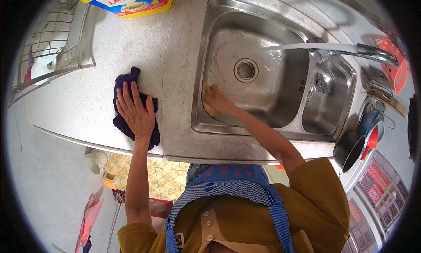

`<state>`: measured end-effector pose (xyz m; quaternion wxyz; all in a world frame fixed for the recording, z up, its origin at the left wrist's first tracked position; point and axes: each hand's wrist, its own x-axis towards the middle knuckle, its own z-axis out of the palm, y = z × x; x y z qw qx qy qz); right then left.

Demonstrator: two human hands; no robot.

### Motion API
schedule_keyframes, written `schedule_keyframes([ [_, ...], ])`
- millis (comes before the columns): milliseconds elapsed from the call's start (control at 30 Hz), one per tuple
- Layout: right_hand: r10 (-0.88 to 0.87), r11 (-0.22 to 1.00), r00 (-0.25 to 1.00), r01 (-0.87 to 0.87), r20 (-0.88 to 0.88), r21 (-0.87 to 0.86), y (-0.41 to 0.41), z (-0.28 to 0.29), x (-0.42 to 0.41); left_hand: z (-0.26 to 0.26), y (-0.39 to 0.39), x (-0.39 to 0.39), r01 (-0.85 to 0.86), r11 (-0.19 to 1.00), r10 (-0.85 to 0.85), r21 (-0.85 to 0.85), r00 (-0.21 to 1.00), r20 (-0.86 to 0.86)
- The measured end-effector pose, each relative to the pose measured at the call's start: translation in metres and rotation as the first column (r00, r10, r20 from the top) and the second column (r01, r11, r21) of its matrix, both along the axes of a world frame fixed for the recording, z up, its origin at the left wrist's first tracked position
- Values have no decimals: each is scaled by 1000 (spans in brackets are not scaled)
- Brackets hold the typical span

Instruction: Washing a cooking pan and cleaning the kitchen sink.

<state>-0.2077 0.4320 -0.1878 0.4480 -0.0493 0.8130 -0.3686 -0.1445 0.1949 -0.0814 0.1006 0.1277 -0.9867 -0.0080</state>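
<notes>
My left hand (135,113) lies flat, fingers a little spread, on a crumpled dark purple cloth (123,121) on the speckled countertop. Inside the large stainless steel sink basin (230,49), my right hand (217,100) is at the near left corner, blurred. It presses a yellowish thing, perhaps a sponge or cloth (208,112), against the basin wall. Water runs from the spout of the chrome faucet (375,52) over the basin. A round drain strainer (246,69) sits in the basin floor.
A yellow and blue container (131,3) stands at the back left, near a wire rack (52,42). The smaller basin (320,118) holds a dark scouring pad (322,84). A dark pot (348,149), a red-handled utensil (371,142) and a red plastic basket (393,65) are at the right.
</notes>
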Motion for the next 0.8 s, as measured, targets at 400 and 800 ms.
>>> schedule_keyframes([
  [400,460,879,864,-411,-205,241,128,-81,16,6,-3,6,-42,998,45,-42,997,60],
  [800,646,746,155,81,-747,661,209,-102,-174,3,14,-14,22,1000,-22,-2,1000,13],
])
